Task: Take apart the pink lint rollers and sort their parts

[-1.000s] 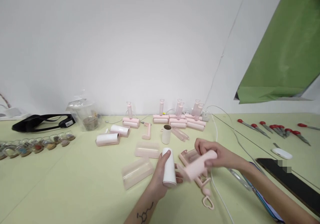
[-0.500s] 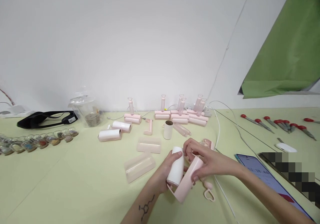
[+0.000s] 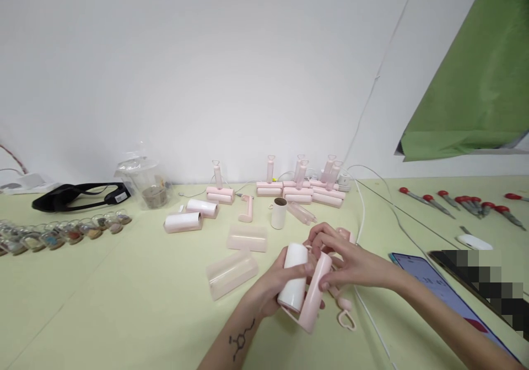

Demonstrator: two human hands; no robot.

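Note:
Fingers wrapped round a white lint roller refill [image 3: 294,287], my left hand [image 3: 270,284] holds it at a tilt. Beside the refill is a pink lint roller frame [image 3: 316,298], gripped by my right hand [image 3: 345,260] with the thumb on its near face. The frame's end piece reaches under the bottom of the refill; whether the two are joined I cannot tell. Below my right hand lies a pink handle with a heart-shaped loop [image 3: 346,320], partly hidden. Two clear pink covers, one nearer [image 3: 232,275] and one farther [image 3: 247,238], lie left of my hands.
Several pink lint rollers [image 3: 297,195] stand by the wall. Another refill [image 3: 279,214] stands upright behind my hands; two rolls [image 3: 183,222] lie left. A white cable [image 3: 374,326] and a phone [image 3: 433,293] are at right. Small glass jars [image 3: 72,232] line the left.
The pink frame has swung more upright and closer alongside the refill. My left thumb has moved across the refill toward the frame.

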